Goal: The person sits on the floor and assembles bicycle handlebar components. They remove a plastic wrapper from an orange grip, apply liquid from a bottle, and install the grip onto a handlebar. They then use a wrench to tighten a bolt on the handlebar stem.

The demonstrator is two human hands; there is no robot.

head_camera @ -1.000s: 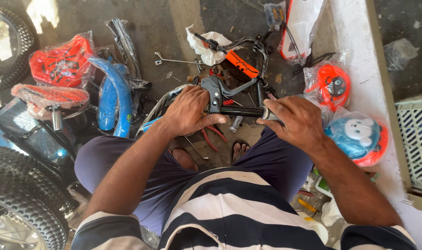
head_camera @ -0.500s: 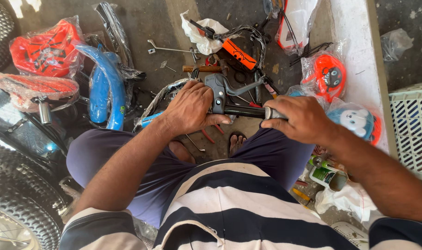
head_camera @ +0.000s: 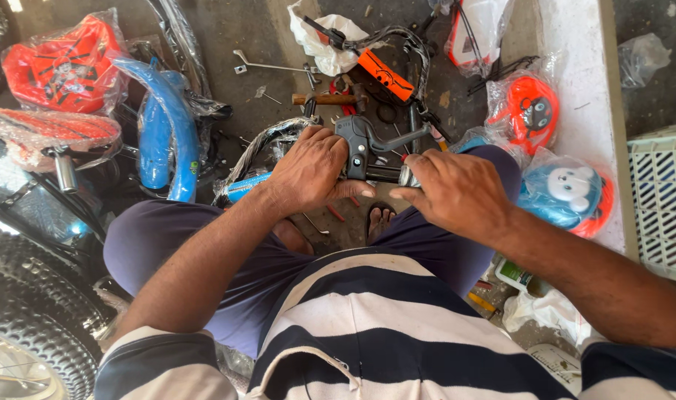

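Both hands grip a bare metal handlebar over the lap: the left hand [head_camera: 312,174] is closed beside a black plastic brake lever [head_camera: 371,144], the right hand [head_camera: 456,192] curled round the bar's end. A wooden-handled hammer [head_camera: 327,98] and glossy blue mudguard [head_camera: 167,126] lie on the concrete floor [head_camera: 241,37].

Hammer [head_camera: 327,98] lies beyond brake lever [head_camera: 367,144], between both hands.
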